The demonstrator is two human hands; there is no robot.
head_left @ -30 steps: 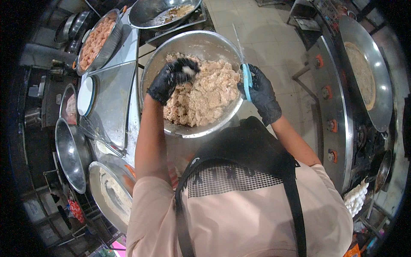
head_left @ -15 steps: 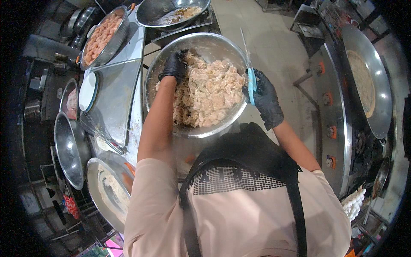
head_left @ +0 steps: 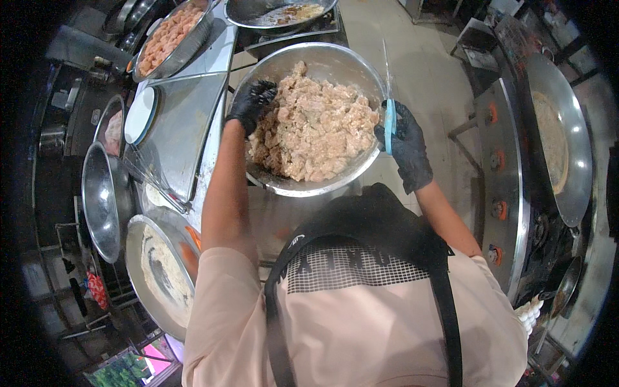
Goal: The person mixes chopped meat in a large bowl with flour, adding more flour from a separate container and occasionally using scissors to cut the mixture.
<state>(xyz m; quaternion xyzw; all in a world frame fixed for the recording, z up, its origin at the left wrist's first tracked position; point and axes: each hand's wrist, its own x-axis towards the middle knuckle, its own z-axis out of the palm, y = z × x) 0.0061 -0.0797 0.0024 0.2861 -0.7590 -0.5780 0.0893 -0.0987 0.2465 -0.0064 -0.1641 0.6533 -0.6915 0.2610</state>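
A large steel bowl [head_left: 342, 61] full of pale chopped raw meat [head_left: 316, 129] sits in front of me. My left hand [head_left: 253, 103], in a black glove, rests in the meat at the bowl's left rim, fingers curled. My right hand [head_left: 406, 145], also black-gloved, grips scissors [head_left: 389, 109] with a light blue handle at the bowl's right rim, blades pointing up and away from me.
A steel counter [head_left: 174, 135] lies to the left, with a tray of orange meat pieces [head_left: 169, 35], a white plate [head_left: 139, 115] and steel bowls [head_left: 103, 200]. A pan with food [head_left: 284, 13] stands behind. A big round griddle [head_left: 558, 142] is on the right.
My left hand has slid from the middle of the meat to the bowl's left rim. My right hand with the scissors has stayed at the right rim.
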